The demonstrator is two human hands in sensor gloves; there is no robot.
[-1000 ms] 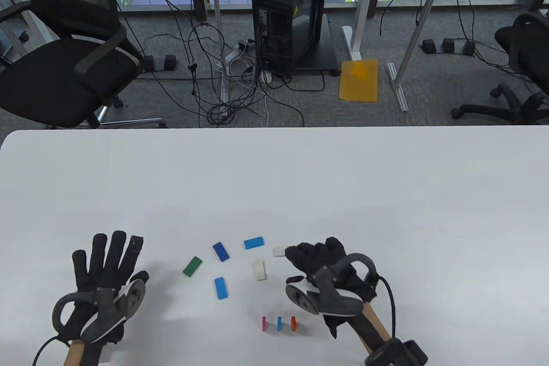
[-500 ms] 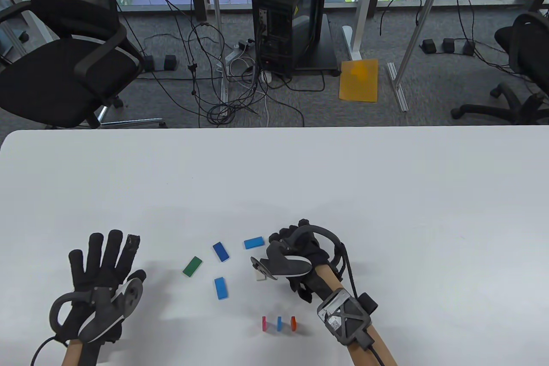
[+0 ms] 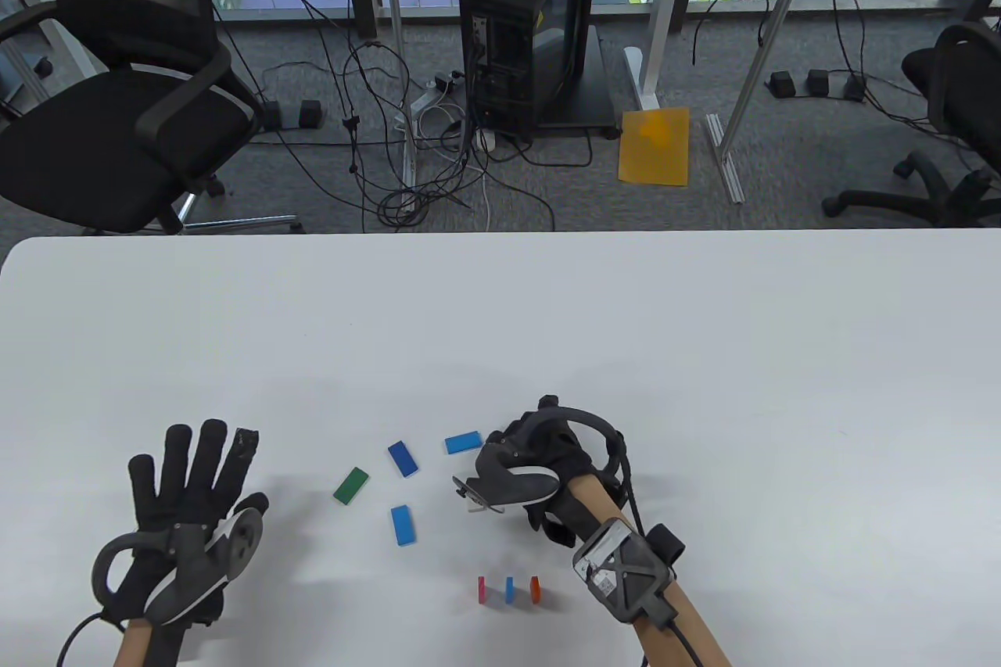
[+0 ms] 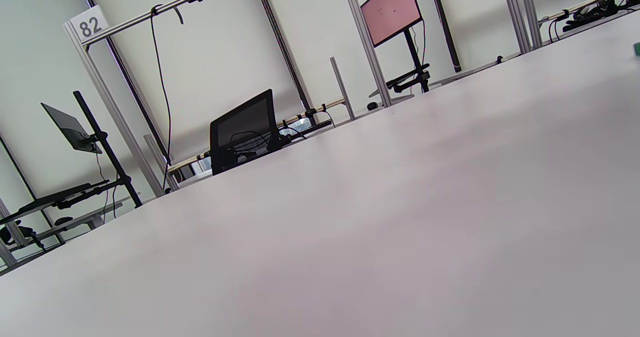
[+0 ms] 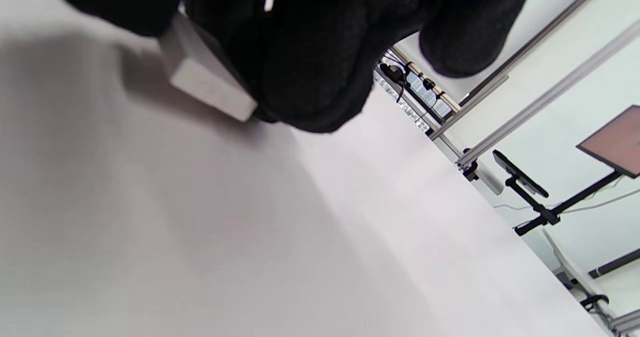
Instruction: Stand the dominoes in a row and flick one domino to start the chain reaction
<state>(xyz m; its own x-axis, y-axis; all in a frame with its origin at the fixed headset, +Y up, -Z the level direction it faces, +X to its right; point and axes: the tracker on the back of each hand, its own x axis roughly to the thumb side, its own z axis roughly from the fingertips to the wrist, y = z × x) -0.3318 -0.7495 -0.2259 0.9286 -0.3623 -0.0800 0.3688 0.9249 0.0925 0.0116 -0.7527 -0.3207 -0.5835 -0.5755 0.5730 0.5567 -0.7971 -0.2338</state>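
Three small dominoes stand on edge in a short row near the table's front: a pink one (image 3: 482, 589), a blue one (image 3: 509, 589) and an orange-red one (image 3: 536, 589), close together but apart. Behind them four lie flat and scattered: a green domino (image 3: 350, 485) at the left, a dark blue domino (image 3: 403, 458) beside it, a light blue domino (image 3: 403, 525) nearer the front, and another light blue piece (image 3: 463, 442) farther back. A white domino (image 5: 205, 79) lies partly covered (only one end shows in the right wrist view).
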